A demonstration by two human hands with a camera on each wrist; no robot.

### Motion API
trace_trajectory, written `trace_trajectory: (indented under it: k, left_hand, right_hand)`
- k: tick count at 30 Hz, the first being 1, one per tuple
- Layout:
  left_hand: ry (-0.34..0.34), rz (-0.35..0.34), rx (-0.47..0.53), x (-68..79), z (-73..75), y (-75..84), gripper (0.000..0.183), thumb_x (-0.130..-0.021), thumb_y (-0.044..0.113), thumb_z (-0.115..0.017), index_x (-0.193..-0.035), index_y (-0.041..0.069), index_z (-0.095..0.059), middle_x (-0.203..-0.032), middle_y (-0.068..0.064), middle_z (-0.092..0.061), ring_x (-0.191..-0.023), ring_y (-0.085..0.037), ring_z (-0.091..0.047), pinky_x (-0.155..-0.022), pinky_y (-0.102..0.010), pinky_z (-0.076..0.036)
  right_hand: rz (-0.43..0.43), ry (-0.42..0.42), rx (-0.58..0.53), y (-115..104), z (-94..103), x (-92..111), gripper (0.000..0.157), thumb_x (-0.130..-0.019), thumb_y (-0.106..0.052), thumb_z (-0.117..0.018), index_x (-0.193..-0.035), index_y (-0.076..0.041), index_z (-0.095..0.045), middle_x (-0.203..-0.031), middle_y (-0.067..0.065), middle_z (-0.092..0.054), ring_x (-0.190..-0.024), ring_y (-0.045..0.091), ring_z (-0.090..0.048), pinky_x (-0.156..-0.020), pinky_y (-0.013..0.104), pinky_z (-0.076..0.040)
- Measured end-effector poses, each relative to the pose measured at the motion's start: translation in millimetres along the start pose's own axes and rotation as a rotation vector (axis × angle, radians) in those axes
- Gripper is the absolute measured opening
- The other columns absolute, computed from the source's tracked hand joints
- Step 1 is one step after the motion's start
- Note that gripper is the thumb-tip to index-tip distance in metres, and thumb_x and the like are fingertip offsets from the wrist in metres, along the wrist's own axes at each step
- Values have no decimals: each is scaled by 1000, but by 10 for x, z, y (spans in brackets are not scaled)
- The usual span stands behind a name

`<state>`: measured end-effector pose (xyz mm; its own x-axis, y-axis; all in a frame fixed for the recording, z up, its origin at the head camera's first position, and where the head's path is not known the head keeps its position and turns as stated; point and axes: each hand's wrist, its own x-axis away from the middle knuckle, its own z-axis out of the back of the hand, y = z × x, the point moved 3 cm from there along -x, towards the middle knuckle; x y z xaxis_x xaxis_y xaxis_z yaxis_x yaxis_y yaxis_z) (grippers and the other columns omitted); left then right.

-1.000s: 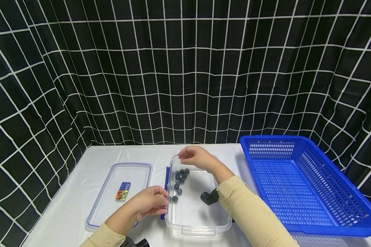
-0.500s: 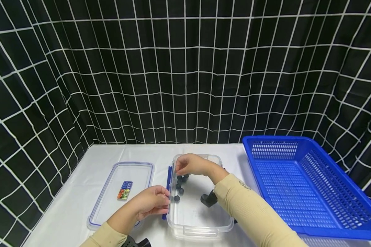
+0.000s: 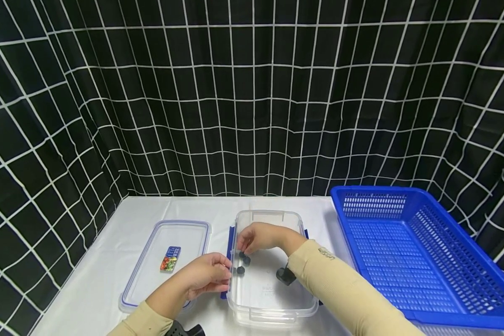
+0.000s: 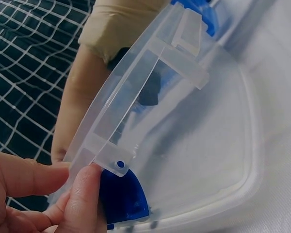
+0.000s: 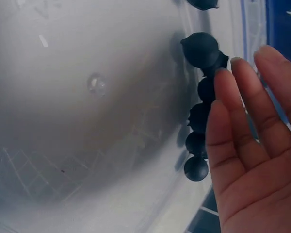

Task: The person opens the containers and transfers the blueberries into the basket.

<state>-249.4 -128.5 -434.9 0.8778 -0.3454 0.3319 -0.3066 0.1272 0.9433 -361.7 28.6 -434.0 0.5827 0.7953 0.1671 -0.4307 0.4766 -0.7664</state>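
Shifted nearer the left hand (image 3: 208, 273), which pinches the clear container (image 3: 260, 282), the right hand (image 3: 262, 237) sets straight fingers (image 5: 259, 99) alongside the dark balls (image 5: 199, 116) lining that container's left wall.

The rim of a clear, round-cornered plastic box (image 4: 203, 141) is pinched by the left hand (image 4: 43, 194) beside a glossy blue plastic clip (image 4: 123, 196). Beyond it, a beige-sleeved arm (image 4: 80, 97) is seen against a black, white-gridded curtain (image 4: 19, 63); white cloth (image 4: 283, 107) is spread beneath.
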Motion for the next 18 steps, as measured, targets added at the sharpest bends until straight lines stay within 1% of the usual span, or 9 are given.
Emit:
trace_trajectory:
  k: [3, 8, 15, 18]
  left_hand:
    - [-3, 1, -1, -3, -1, -1, 24, -84, -2, -56, -106, -4, -48, -80, -5, -52, -70, -14, -57, -68, -26, -58]
    - [-8, 0, 1, -11, 3, -8, 25, -84, -1, -56, -108, -6, -48, -80, -4, -52, -70, -13, -56, -68, -26, -58]
    - [-10, -8, 2, -3, 0, 4, 25, -84, -3, -56, -107, -6, -47, -79, -5, -53, -67, -13, -58, -66, -25, -58]
    - [-13, -10, 5, 3, -2, 11, 25, -84, -4, -56, -107, -6, -47, -79, -5, -53, -67, -13, -58, -66, -25, -58]
  right_hand:
    - [-12, -11, -5, 14, -19, 17, 17, -76, 8, -64, -92, 2, -66, -82, 8, -66, -72, 7, -58, -63, 19, -53]
    - [-31, -21, 8, 31, -44, 30, 17, -76, 7, -65, -92, 0, -67, -82, 8, -66, -71, 8, -58, -61, 18, -51]
    - [-92, -48, 77, 47, -83, 44, 18, -74, 6, -68, -88, -4, -70, -77, 1, -65, -68, 7, -53, -58, 18, -49]
    - [-119, -59, 101, 56, -95, 49, 18, -73, 6, -69, -87, -6, -71, -77, -1, -64, -67, 6, -52, -58, 19, -49]
